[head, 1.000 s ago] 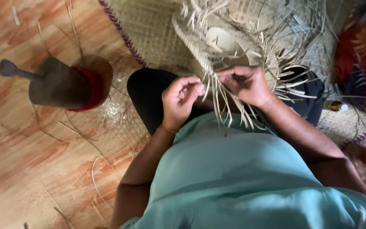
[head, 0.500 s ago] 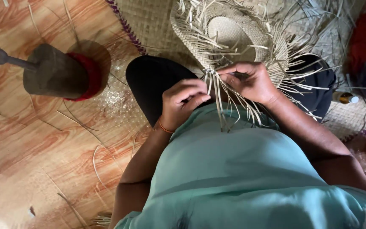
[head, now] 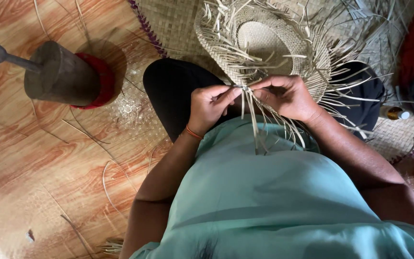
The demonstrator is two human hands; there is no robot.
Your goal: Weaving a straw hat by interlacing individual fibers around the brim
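Straw hat (head: 269,43) was held over the lap, its far brim cut off at frame top. Left hand (head: 209,103) and right hand (head: 286,96) were pinched shut on loose strips (head: 252,115); fingertips were partly hidden.

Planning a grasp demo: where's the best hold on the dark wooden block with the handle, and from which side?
Grip the thin handle sticking out of the wooden block, coming from the left, its free side. It's slim enough for fingers to close round; the block's body looks too wide, and a red base sits on its right.
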